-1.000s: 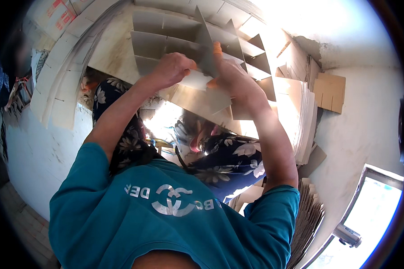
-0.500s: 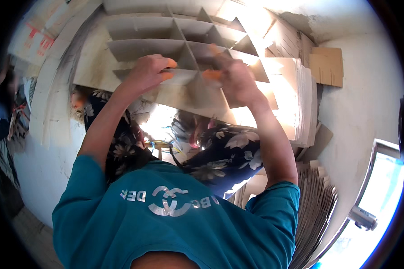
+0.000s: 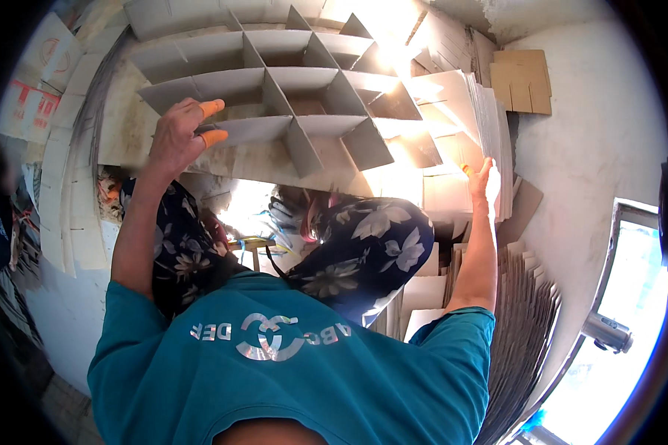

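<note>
A grid of interlocking grey-beige cardboard dividers (image 3: 304, 119) stands over a board in front of me. My left hand (image 3: 182, 137), with orange covers on thumb and forefinger, is closed around the left end of its nearest strip; that end is hidden by the hand. At the right, a stack of upright cardboard sheets (image 3: 490, 126) leans beside the grid. My right hand (image 3: 482, 180) is at the near edge of this stack, its thumb and fingers spread apart. It appears to touch the sheets, and no sheet is lifted out of the stack.
Beneath the grid lies a pale board (image 3: 200, 165) above my knees. More cardboard sheets (image 3: 516, 319) stand packed on the floor at the right. Flat cardboard (image 3: 63, 178) leans at the left. A brown slotted piece (image 3: 521, 81) rests by the right wall, near a bright window (image 3: 608, 326).
My right hand has left the middle of the grid and moved right to the stacked sheets. My left hand has shifted left, to the end of the near strip. My view has also shifted.
</note>
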A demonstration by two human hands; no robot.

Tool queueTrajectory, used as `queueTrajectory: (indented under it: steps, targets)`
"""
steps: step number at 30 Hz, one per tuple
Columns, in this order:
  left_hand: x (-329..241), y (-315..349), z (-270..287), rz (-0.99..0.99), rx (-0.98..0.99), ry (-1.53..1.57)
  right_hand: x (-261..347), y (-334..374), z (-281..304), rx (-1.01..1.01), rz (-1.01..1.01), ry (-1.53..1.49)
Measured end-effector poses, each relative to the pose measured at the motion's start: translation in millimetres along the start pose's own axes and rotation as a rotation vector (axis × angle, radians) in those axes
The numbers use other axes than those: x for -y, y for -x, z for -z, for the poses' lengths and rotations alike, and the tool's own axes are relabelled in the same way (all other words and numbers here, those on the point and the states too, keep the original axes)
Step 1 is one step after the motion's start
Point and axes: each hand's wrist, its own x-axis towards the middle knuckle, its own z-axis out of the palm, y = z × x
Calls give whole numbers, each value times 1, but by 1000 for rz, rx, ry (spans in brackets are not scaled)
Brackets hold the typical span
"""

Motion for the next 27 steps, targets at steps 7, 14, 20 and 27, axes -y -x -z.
queueTrajectory:
  steps: [7,14,20,27]
  targets:
    - [12,11,16,35,-2,24,28,7,41,-426,-26,-229]
    - [29,27,24,99,-50,37,220,26,187,-238,397,-992]
    - [43,33,11,111,-58,148,350,67,189,538,523,-1530]
    - [43,33,6,31,-117,195,407,81,165,458,728,-1140]
